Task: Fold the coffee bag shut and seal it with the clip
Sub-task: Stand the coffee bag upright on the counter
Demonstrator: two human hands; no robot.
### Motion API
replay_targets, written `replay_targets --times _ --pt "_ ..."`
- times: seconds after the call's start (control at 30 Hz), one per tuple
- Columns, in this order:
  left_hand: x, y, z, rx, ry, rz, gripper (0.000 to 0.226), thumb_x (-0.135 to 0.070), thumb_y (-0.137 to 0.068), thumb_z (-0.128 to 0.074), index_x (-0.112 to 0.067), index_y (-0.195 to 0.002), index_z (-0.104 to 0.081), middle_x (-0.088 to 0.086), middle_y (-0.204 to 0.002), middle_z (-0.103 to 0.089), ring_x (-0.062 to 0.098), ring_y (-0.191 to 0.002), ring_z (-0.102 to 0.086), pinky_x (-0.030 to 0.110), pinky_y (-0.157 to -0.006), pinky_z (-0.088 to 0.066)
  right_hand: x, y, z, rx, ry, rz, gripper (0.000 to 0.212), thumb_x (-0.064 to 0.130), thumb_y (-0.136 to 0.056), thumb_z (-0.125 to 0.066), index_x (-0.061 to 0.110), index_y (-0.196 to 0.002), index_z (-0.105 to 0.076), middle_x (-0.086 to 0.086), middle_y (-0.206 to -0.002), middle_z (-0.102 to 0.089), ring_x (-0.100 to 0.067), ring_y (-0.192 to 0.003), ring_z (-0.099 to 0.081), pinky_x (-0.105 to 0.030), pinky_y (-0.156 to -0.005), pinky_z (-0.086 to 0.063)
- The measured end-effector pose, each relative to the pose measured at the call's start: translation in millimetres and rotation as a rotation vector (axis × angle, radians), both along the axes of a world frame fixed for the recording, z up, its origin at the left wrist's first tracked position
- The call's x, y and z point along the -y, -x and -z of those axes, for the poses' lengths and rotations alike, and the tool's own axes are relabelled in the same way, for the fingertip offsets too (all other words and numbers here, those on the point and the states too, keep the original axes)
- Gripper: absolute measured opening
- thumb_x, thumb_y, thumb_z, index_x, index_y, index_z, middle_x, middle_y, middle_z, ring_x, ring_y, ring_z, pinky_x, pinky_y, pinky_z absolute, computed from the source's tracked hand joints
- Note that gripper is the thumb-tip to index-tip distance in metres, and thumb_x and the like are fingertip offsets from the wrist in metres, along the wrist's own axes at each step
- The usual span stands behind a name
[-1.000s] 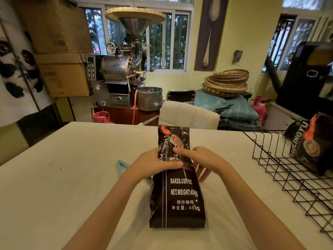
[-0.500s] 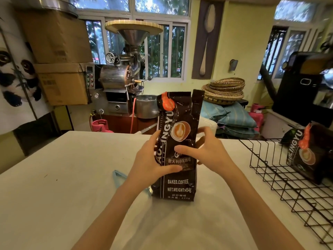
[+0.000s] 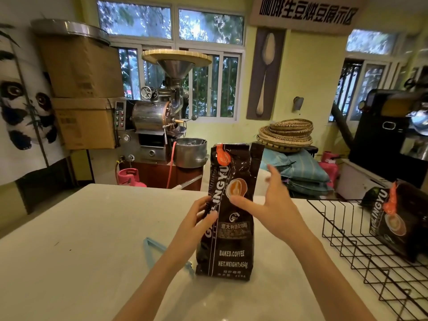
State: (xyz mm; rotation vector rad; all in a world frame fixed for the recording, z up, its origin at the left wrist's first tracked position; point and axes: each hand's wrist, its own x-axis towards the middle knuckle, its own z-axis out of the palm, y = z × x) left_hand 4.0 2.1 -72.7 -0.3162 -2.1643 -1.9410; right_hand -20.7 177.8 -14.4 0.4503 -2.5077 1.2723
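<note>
Coffee bag (image 3: 228,212) upright on table (image 3: 81,251), clip (image 3: 152,245) left

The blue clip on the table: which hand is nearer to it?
Left. The left hand grips the coffee bag just above the blue clip; the right hand is across the bag, farther away.

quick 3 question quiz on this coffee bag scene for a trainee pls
1. True or false: the coffee bag stands upright on the table.
2. Which hand grips the bag's edge? A) left hand B) right hand
3. Fill in: the blue clip lies on the table to the bag's ____.

Key: 1 true; 2 A, the right hand is open with its thumb on the bag's front; 3 left.
</note>
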Motion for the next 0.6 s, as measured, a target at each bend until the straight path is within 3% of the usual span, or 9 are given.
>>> replay_targets --times 0.07,0.13,0.23,0.3,0.37,0.47,0.53,0.6 --pt "-2.0 -0.3 1.0 -0.011 0.001 -0.013 0.043 -0.049 -0.069 -0.053 -0.045 -0.11 -0.043 -0.011 -0.121 -0.053 0.007 -0.11 -0.053 0.031 -0.089 -0.051 8.6 0.3 -19.5 -0.326 -0.049 0.08 0.099 0.063 -0.063 -0.066 0.031 -0.139 -0.01 -0.008 -0.148 -0.028 -0.024 -0.136 -0.022 -0.044 -0.109 -0.024" --pt "-2.8 -0.7 1.0 -0.016 0.018 -0.029 0.043 -0.049 -0.069 -0.053 -0.047 -0.11 -0.042 -0.013 -0.12 -0.052 0.012 -0.114 -0.05 0.039 -0.096 -0.047 21.2 5.2 -44.9 -0.595 -0.232 0.079 0.083 0.047 -0.074 -0.067 0.02 -0.138 -0.022 -0.011 -0.147 -0.031 -0.027 -0.138 -0.018 -0.045 -0.113 -0.017" --pt "-4.3 0.0 1.3 -0.023 0.041 -0.038 0.04 -0.042 -0.077 -0.055 -0.045 -0.114 -0.04 -0.011 -0.124 -0.05 0.01 -0.115 -0.048 0.035 -0.096 -0.046 44.0 16.4 -80.7 -0.749 -0.665 -0.047 0.05 0.034 -0.082 -0.063 0.023 -0.127 -0.045 -0.006 -0.142 -0.042 -0.026 -0.137 -0.023 -0.045 -0.113 -0.009" --pt "-5.8 0.7 2.2 -0.033 0.058 -0.026 0.038 -0.034 -0.083 -0.055 -0.044 -0.116 -0.04 -0.01 -0.125 -0.051 0.008 -0.114 -0.048 0.028 -0.09 -0.048 58.8 23.8 -96.2 -0.693 -0.928 -0.173 0.033 0.026 -0.083 -0.061 0.024 -0.116 -0.056 -0.002 -0.13 -0.055 -0.024 -0.128 -0.038 -0.047 -0.112 -0.012" --pt "-6.1 1.7 3.2 -0.056 0.07 -0.019 0.037 -0.034 -0.083 -0.055 -0.042 -0.117 -0.043 -0.012 -0.122 -0.053 0.005 -0.111 -0.051 0.02 -0.082 -0.05 68.4 29.1 -106.9 -0.539 -1.11 -0.215 0.025 0.021 -0.081 -0.063 0.02 -0.106 -0.063 -0.003 -0.112 -0.064 -0.025 -0.109 -0.054 -0.045 -0.101 -0.031" --pt "-8.2 3.9 4.7 -0.065 -0.029 -0.089 0.017 -0.033 -0.086 -0.049 -0.034 -0.104 -0.05 -0.007 -0.108 -0.061 -0.002 -0.091 -0.061 0.011 -0.066 -0.05 73.1 36.3 -118.8 -0.337 -1.197 -0.24 0.021 0.02 -0.075 -0.07 0.016 -0.095 -0.07 -0.006 -0.098 -0.068 -0.023 -0.089 -0.061 -0.034 -0.07 -0.051" --pt "-10.6 8.3 8.6 -0.023 -0.123 -0.155 0.012 -0.028 -0.091 -0.046 -0.026 -0.101 -0.051 -0.005 -0.098 -0.063 -0.006 -0.078 -0.063 0.007 -0.057 -0.048 73.2 41.7 -123.8 -0.275 -1.201 -0.297 0.017 0.017 -0.074 -0.072 0.014 -0.091 -0.073 -0.006 -0.093 -0.072 -0.021 -0.084 -0.063 -0.033 -0.071 -0.054" --pt "-14.8 12.9 13.1 0.06 -0.149 -0.157 0.017 -0.028 -0.092 -0.043 -0.023 -0.105 -0.053 -0.006 -0.096 -0.065 0.0 -0.078 -0.066 0.013 -0.059 -0.049 72.3 44.7 -125.2 -0.248 -1.189 -0.316 0.015 0.013 -0.073 -0.071 0.013 -0.087 -0.074 -0.006 -0.09 -0.074 -0.02 -0.081 -0.065 -0.031 -0.07 -0.055"
